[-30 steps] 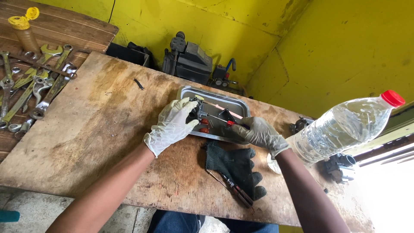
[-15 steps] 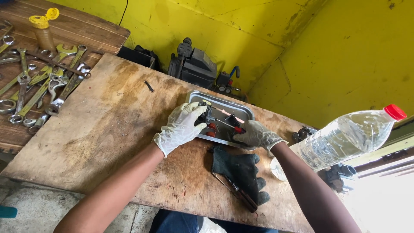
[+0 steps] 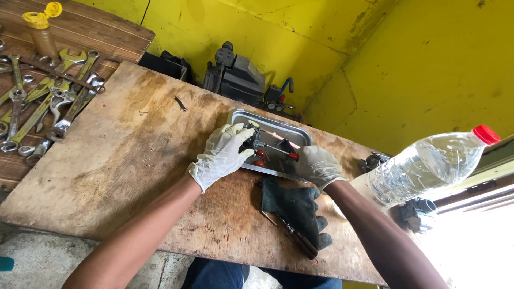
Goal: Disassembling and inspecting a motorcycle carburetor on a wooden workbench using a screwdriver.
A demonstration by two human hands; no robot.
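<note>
Both my hands wear pale latex gloves and work over a shallow metal tray (image 3: 292, 130) on a worn wooden board (image 3: 134, 155). My left hand (image 3: 222, 154) grips the dark end of a small mechanical part (image 3: 265, 145) with red bits. My right hand (image 3: 317, 165) holds the other end of that part, by a red tip. The part lies low in the tray, partly hidden by my fingers.
A dark work glove (image 3: 294, 208) and a screwdriver (image 3: 289, 234) lie near the board's front edge. A clear plastic bottle with a red cap (image 3: 428, 166) stands right. Several wrenches (image 3: 48, 101) and a yellow-capped bottle (image 3: 42, 29) lie left. Black machinery (image 3: 235, 75) sits behind.
The view shifted slightly. Both hands stayed at the tray; the right hand moved a little lower on the part, and the left hand closed in over its dark end.
</note>
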